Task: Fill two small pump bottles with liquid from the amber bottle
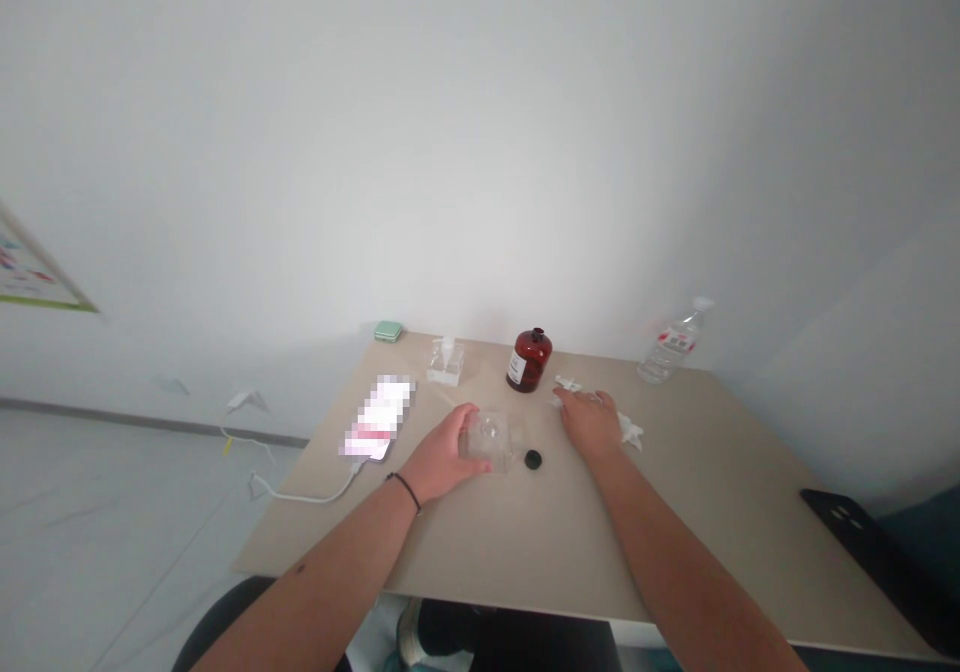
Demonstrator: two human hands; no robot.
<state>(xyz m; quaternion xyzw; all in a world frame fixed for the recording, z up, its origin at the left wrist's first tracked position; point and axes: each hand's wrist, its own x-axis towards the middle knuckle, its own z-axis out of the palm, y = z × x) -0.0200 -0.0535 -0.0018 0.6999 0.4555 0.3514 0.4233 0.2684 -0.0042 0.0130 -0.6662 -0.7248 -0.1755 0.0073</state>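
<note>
My left hand (448, 455) curls around a clear, square-looking container (491, 442) that rests on the table. Right of it lies a small round black cap (533, 460). My right hand (590, 422) is low over the tabletop with its fingers bent down on a crumpled white tissue (631, 432), parts of which stick out in front and to the right. Its fingertips are partly hidden. Just beyond the hands an uncapped brown bottle (531, 360) with a white label stands upright. Behind the left hand is a clear square pump bottle (445, 362).
A lit phone (380, 417) with a white cable (307, 498) lies at the left of the table (517, 552). A green case (388, 331) sits at the back left corner. A clear water bottle (673, 345) leans at the back right. A black object (862, 552) lies along the right edge.
</note>
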